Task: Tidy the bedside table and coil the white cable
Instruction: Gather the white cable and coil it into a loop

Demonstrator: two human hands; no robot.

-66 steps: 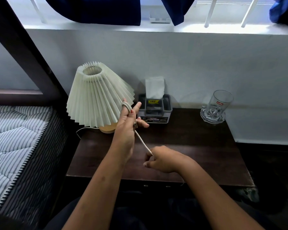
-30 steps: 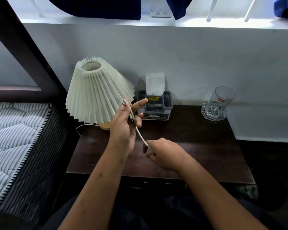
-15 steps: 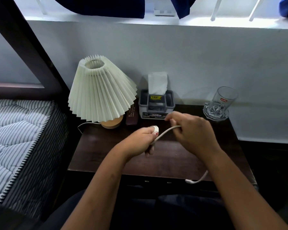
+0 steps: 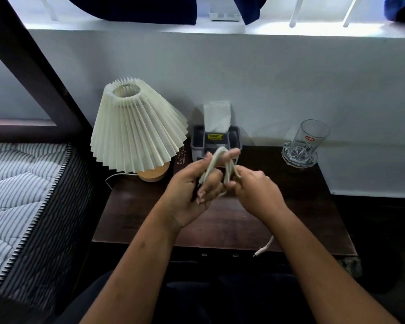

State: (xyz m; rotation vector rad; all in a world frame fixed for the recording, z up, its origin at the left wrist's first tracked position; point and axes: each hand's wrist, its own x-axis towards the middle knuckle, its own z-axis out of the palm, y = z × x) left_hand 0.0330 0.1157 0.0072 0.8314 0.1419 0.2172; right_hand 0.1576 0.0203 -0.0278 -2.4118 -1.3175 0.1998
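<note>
From the head camera, both bare hands meet above the middle of the dark wooden table point(image 4: 136, 213). The left hand point(image 4: 187, 197) is raised with its palm turned toward the camera, and the white cable point(image 4: 216, 160) is looped in several strands over its upper fingers, the loops arching just in front of the tissue box; its grip is curled around those strands, with the lower fingers bent inward across the palm. The right hand point(image 4: 255, 190) sits just beside it, touching the loops on their right side, its grip pinching the cable between thumb and fingertips. From under the right forearm a loose tail of the cable hangs past the front edge of the table, ending in a small plug point(image 4: 257, 254). At the back left of the table stands a lamp point(image 4: 136, 129) with a pleated cream shade, tilted, on a round wooden base, its own thin cord trailing off the left edge. A grey tissue box point(image 4: 216, 136) with a white tissue standing up from it sits against the wall behind the hands. Well apart, at the back right corner, a clear glass tumbler point(image 4: 310, 139) stands in a cut-glass dish point(image 4: 298, 157). A striped mattress point(image 4: 14, 183) lies to the left of the table.
</note>
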